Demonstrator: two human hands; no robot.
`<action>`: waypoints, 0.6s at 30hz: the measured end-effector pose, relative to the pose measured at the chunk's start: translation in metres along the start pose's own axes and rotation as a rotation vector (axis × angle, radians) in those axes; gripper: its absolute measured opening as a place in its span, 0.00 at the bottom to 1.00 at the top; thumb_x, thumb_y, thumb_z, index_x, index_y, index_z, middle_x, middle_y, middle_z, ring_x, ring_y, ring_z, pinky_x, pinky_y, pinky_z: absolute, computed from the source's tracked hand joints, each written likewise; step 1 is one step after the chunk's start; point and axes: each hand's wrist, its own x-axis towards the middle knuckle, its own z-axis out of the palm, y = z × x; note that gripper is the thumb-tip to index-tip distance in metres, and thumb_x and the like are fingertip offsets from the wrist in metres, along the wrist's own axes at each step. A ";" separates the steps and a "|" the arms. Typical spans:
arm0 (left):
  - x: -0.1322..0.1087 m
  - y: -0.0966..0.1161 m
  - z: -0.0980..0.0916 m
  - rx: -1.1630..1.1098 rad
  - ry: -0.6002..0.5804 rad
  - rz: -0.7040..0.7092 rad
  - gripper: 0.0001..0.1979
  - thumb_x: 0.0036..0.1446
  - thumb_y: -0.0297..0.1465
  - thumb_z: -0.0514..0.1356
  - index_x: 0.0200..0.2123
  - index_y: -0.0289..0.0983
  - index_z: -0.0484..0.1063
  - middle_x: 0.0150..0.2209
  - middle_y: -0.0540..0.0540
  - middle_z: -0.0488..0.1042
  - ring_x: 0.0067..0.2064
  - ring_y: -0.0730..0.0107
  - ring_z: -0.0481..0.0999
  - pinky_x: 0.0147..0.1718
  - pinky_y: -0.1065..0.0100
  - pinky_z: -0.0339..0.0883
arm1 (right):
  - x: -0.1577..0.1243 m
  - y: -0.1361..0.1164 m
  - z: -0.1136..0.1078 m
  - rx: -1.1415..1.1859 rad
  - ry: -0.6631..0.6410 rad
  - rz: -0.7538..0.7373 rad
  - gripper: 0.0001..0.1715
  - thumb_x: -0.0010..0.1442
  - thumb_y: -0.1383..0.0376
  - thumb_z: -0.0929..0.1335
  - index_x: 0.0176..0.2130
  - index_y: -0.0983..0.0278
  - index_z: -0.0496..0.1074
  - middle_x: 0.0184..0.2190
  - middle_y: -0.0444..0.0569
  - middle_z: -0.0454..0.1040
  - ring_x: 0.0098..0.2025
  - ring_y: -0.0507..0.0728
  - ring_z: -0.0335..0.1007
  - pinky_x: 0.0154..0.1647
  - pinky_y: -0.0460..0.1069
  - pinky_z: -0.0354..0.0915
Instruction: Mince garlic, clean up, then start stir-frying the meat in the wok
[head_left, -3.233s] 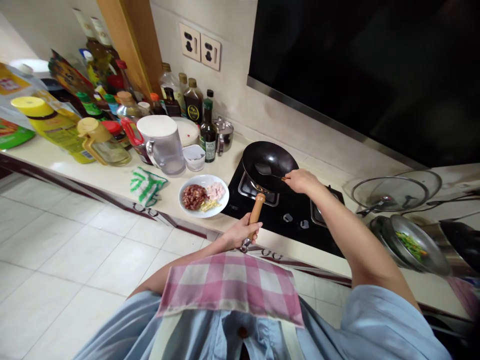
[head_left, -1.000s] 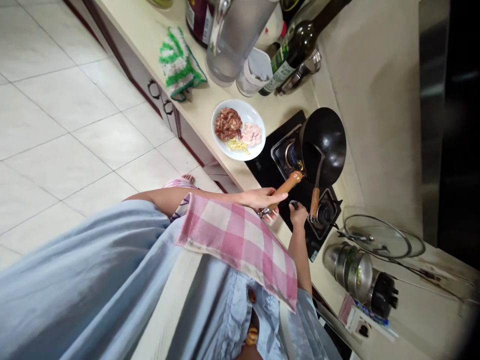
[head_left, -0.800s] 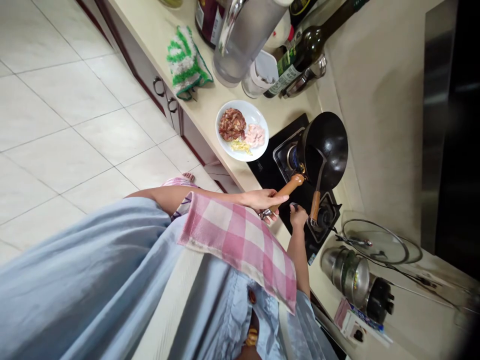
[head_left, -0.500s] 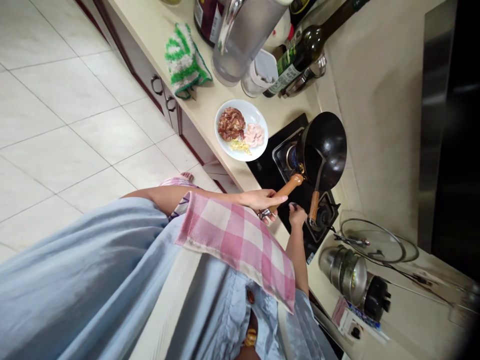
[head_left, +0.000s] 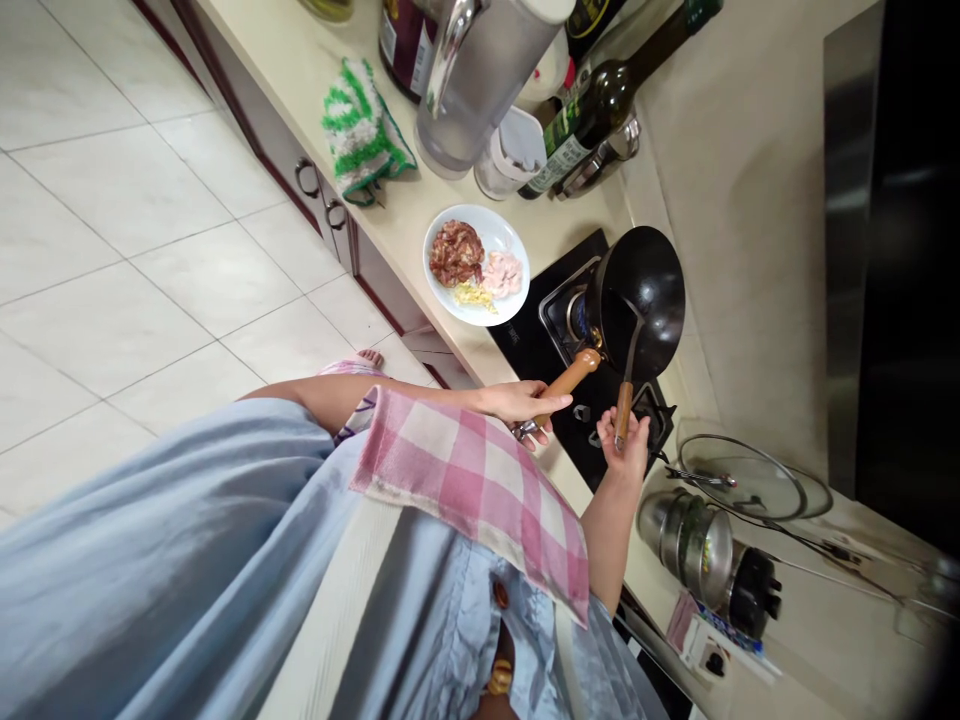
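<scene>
My left hand (head_left: 529, 402) is closed around the wooden handle of a black wok (head_left: 664, 290), which sits tilted on the far burner. A metal spatula (head_left: 624, 408) with a wooden handle rests with its head inside the wok. My right hand (head_left: 628, 442) has its fingers around the end of that handle. The wok's inside shows no food. Beside the stove, a white plate (head_left: 484, 218) holds dark marinated meat (head_left: 455, 252), pale pink pieces (head_left: 502, 273) and chopped yellowish bits (head_left: 474, 295).
Behind the plate stand a clear jug (head_left: 480, 90), a lidded tub (head_left: 510, 155) and a green bottle (head_left: 577, 130). A green-white cloth (head_left: 360, 130) lies near the counter edge. Beyond the second burner (head_left: 652, 415) are a glass lid (head_left: 750, 475) and stacked metal bowls (head_left: 686, 535).
My right hand has moved from the stove knobs to the spatula handle and taken hold of it. My left hand keeps its grip on the wok handle.
</scene>
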 end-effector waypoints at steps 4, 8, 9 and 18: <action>0.000 0.002 0.006 0.095 -0.119 -0.055 0.16 0.52 0.35 0.70 0.39 0.32 0.72 0.32 0.45 0.76 0.36 0.63 0.79 0.34 0.67 0.72 | -0.014 -0.040 0.015 0.380 -0.204 0.152 0.27 0.55 0.43 0.69 0.45 0.58 0.70 0.36 0.45 0.73 0.32 0.51 0.72 0.27 0.45 0.70; -0.007 0.006 0.010 0.251 -0.271 -0.117 0.21 0.48 0.36 0.72 0.39 0.36 0.67 0.25 0.47 0.76 0.27 0.65 0.78 0.23 0.70 0.68 | -0.019 -0.067 0.031 0.496 -0.293 0.306 0.14 0.58 0.59 0.71 0.42 0.62 0.71 0.23 0.38 0.62 0.16 0.42 0.50 0.11 0.35 0.49; -0.009 0.009 0.010 0.280 -0.286 -0.119 0.21 0.48 0.37 0.72 0.39 0.37 0.65 0.25 0.47 0.76 0.26 0.65 0.77 0.22 0.70 0.67 | -0.022 -0.071 0.030 0.506 -0.298 0.330 0.12 0.59 0.61 0.71 0.42 0.62 0.70 0.22 0.36 0.60 0.15 0.41 0.47 0.11 0.34 0.47; -0.006 0.010 0.009 0.339 -0.319 -0.111 0.23 0.50 0.42 0.70 0.39 0.37 0.62 0.27 0.48 0.75 0.25 0.68 0.77 0.18 0.74 0.64 | -0.082 -0.123 -0.045 0.070 -0.218 0.174 0.26 0.52 0.61 0.75 0.50 0.62 0.72 0.23 0.40 0.65 0.16 0.43 0.47 0.10 0.37 0.45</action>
